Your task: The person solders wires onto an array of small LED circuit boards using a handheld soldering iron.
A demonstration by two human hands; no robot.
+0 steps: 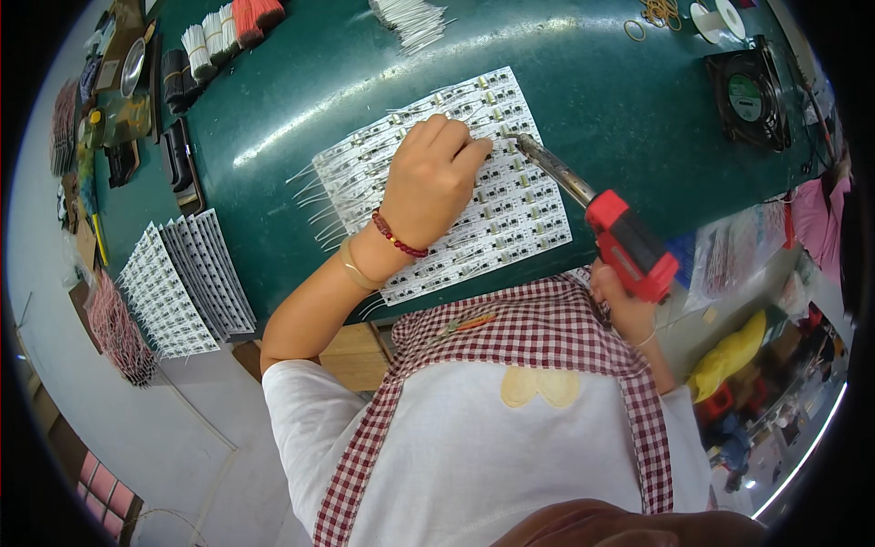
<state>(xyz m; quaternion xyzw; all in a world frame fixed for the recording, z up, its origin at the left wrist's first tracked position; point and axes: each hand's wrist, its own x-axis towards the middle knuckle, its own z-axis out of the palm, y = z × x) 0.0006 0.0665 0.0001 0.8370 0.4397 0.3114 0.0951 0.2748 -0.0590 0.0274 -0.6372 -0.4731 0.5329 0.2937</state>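
Observation:
A white panel of small circuit boards (pixel 519 210) lies at an angle near the table's front edge. Thin white wires (pixel 319 205) run across it and stick out past its left side. My left hand (pixel 433 173) rests over the panel's middle, its fingers closed in a pinch; what is between them is hidden. A red and black soldering gun (pixel 629 242) is gripped from below by my right hand (pixel 627 310). Its metal tip points up and left, at the panel just right of my left fingertips; whether it touches cannot be made out.
More circuit panels (pixel 187 283) stand stacked at the left edge beside a bundle of reddish wires (pixel 118 333). Bundled white wires (pixel 410 23) lie at the back. On the right are a black fan (pixel 747 96), a white spool (pixel 717 20) and rubber bands (pixel 661 13).

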